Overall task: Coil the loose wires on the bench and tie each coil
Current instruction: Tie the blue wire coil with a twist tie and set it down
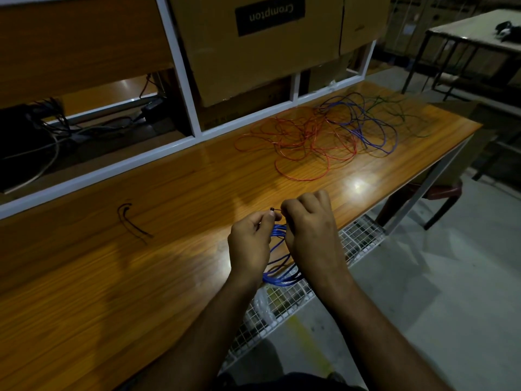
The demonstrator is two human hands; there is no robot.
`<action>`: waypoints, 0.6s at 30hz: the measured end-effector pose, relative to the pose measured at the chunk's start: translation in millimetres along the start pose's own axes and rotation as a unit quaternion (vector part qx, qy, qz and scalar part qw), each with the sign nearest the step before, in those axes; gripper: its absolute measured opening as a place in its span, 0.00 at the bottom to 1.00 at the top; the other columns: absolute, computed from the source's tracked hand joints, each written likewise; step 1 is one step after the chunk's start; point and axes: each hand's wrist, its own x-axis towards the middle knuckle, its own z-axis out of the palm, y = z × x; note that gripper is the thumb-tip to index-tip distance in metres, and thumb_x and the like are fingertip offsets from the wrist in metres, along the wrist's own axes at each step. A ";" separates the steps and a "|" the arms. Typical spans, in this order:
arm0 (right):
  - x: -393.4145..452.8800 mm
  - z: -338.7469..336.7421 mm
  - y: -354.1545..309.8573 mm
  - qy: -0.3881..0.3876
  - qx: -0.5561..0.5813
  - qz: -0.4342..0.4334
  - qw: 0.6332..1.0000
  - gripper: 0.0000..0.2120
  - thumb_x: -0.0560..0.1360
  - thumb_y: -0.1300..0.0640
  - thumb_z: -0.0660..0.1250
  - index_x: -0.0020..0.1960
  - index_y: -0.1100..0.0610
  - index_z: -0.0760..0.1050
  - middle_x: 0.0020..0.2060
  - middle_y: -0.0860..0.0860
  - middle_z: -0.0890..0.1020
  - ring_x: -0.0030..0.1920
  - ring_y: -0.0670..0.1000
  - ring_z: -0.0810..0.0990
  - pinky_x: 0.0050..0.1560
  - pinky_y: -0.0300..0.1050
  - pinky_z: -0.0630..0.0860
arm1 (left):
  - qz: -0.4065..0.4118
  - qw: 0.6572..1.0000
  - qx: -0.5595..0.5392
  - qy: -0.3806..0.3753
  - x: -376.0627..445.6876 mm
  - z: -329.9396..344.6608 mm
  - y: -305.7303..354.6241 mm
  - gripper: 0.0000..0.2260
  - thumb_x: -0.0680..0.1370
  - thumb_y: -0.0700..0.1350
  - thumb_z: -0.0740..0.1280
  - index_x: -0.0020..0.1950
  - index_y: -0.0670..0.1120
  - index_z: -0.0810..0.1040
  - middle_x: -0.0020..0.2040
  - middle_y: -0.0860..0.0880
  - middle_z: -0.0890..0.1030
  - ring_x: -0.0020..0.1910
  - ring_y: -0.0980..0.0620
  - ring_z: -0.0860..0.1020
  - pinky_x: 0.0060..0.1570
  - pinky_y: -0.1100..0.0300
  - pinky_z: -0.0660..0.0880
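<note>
A blue wire coil [279, 266] hangs between my hands at the bench's front edge. My left hand [249, 244] pinches a small dark tie [273, 210] at the top of the coil. My right hand [310, 227] has its fingers curled around the coil's top and the other end of the tie. Loose red wire [298, 148] lies tangled further back on the wooden bench [141, 249], with loose blue wire [366, 122] and dark green wire [400, 114] behind it to the right.
A dark tie piece [131, 221] lies on the bench to the left. A white-framed shelf with a cardboard box [253, 46] stands at the back. A wire mesh rack [284, 303] sits below the bench edge. A second table [473, 32] is far right.
</note>
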 end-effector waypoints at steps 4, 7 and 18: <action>0.3 3.3 1.2 -0.005 0.005 -0.004 1.000 0.03 0.73 0.65 0.72 0.44 0.62 0.79 0.38 0.53 0.75 0.45 0.52 0.69 0.44 0.39 0.62 | 0.011 1.000 0.011 0.000 -0.9 -0.7 0.3 0.09 0.82 0.47 0.63 0.51 0.55 0.84 0.45 0.56 0.86 0.45 0.59 0.82 0.45 0.56 0.77; 2.5 5.1 2.6 -0.003 0.038 0.011 0.999 0.03 0.73 0.64 0.74 0.44 0.62 0.80 0.38 0.53 0.77 0.44 0.50 0.69 0.43 0.38 0.62 | 0.032 0.999 0.029 0.011 -1.4 -3.1 -3.0 0.09 0.82 0.49 0.64 0.52 0.55 0.84 0.44 0.55 0.86 0.44 0.55 0.83 0.46 0.46 0.81; 5.3 1.8 -6.9 0.016 0.057 -0.017 0.998 0.03 0.74 0.66 0.72 0.47 0.62 0.80 0.40 0.53 0.76 0.44 0.53 0.70 0.41 0.44 0.68 | 0.131 0.976 0.150 0.083 1.7 -14.8 -0.9 0.14 0.79 0.60 0.58 0.57 0.58 0.80 0.43 0.56 0.84 0.42 0.57 0.81 0.39 0.46 0.80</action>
